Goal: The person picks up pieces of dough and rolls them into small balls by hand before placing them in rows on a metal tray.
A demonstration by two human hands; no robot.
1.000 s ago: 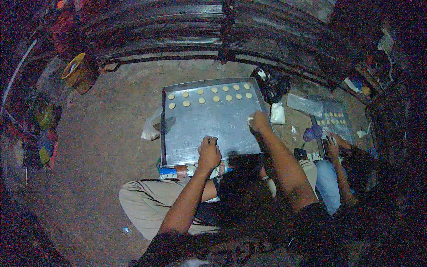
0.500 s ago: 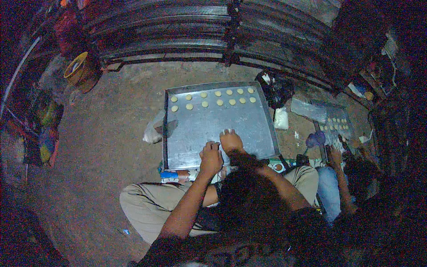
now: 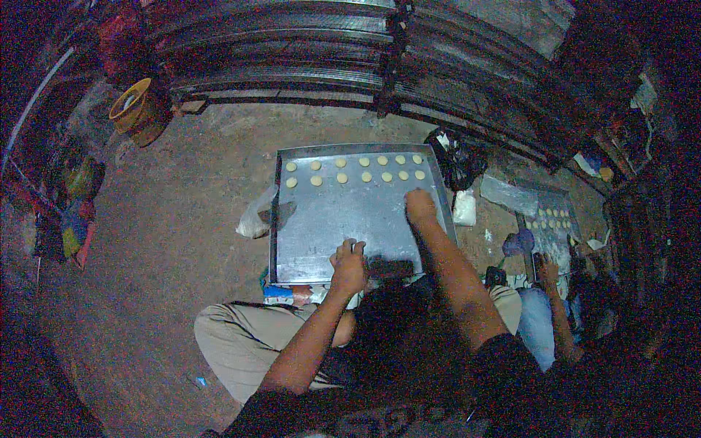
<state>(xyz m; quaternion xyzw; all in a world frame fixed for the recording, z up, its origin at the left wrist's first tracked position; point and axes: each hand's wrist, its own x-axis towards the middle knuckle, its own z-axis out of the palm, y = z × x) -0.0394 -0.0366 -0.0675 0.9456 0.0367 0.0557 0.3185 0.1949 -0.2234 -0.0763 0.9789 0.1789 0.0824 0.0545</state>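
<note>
A wide metal baking tray (image 3: 328, 226) with raised sides lies in front of my crossed legs. Two rows of small, round, pale dough discs (image 3: 342, 177) run along its far part. My right hand (image 3: 421, 206) reaches to the tray's right side, below the row's right end, with its fingers curled down and their tips hidden. Over the near part of the tray, my left hand (image 3: 348, 266) is closed with bent fingers; whatever it may hold is too small or dark to make out. A dark shape (image 3: 391, 268) covers the near edge between my arms.
At right, a co-worker's hand (image 3: 546, 271) is beside another tray (image 3: 531, 223) bearing similar discs. A black plastic bag (image 3: 460, 157) and a white packet (image 3: 464, 208) lie between the trays. A clear bag (image 3: 254, 220) touches the left side. Dark slatted racks (image 3: 277, 62) and a yellow bucket (image 3: 139, 117) stand behind.
My right hand has moved from beside the left hand, forward and right across the tray. My left hand stays near the front edge. The view has shifted slightly.
</note>
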